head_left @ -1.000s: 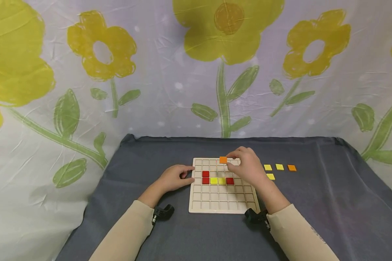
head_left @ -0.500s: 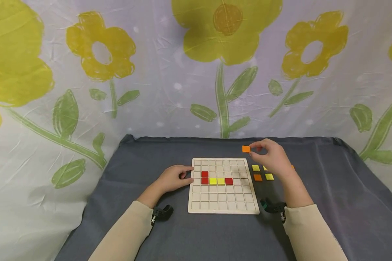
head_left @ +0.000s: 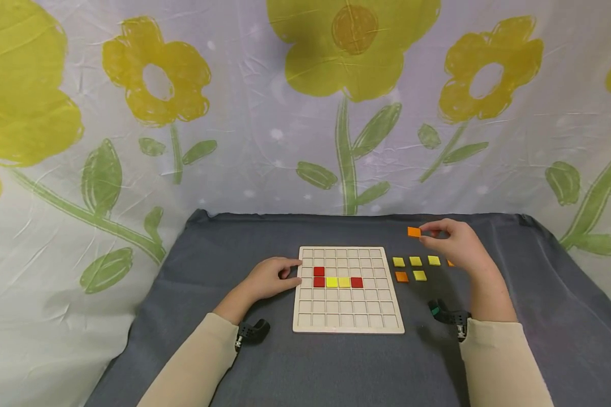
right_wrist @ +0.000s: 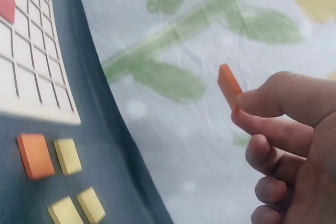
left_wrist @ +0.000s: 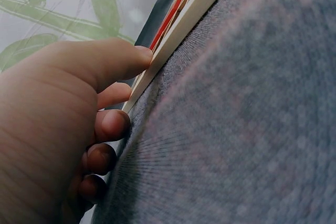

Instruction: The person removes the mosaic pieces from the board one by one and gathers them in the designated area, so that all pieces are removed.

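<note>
A pale wooden grid board (head_left: 341,308) lies on the table, with red tiles (head_left: 319,272) and two yellow tiles (head_left: 338,282) set in its squares. My left hand (head_left: 269,278) is at the board's left edge, thumb and index fingertip touching the rim; its other fingers bend loosely in the left wrist view. My right hand (head_left: 455,242) pinches an orange tile (head_left: 414,232) between thumb and index finger, raised above the table's far right part. In the right wrist view that tile (right_wrist: 229,86) is tilted, seen nearly edge-on.
Right of the board lie several loose tiles: yellow ones (head_left: 415,261), an orange tile (head_left: 401,277), and another orange tile (head_left: 450,263) partly hidden by the right hand. Dark grey cloth (head_left: 265,373) covers the table. A flower-printed curtain (head_left: 249,141) hangs behind.
My right hand has carried the orange tile from over the board's far edge to the right, beyond the loose tiles, uncovering several of them. The left hand stays at the rim.
</note>
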The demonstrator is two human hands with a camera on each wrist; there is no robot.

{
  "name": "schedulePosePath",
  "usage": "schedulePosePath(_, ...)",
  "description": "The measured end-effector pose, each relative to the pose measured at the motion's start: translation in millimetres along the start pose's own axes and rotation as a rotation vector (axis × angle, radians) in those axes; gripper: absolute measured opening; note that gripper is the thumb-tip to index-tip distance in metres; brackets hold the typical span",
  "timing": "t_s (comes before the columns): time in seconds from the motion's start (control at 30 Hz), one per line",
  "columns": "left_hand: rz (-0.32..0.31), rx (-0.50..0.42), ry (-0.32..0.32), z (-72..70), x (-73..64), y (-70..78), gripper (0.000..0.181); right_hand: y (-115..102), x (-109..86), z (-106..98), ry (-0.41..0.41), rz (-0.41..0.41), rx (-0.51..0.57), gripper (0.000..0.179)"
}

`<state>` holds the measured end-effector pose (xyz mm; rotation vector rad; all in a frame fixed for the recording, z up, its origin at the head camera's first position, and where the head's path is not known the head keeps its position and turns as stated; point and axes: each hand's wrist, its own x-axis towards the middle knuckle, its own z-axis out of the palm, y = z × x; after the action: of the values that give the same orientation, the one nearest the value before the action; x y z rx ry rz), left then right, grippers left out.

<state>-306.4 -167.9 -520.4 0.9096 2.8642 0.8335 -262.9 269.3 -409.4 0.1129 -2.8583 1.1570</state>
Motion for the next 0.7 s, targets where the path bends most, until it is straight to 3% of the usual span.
schedulePosePath(0.47,0.009,0.001,0.0,0.5,0.8,-1.4,0.05,46,-2.5,-18,-0.12,0.075,-0.04,0.047)
schedulePosePath(0.7,0.01,0.013,-0.001,1.0,1.3,-2.2,0.051,64,-5.0,-20,-0.222,0.112,-0.052,0.046)
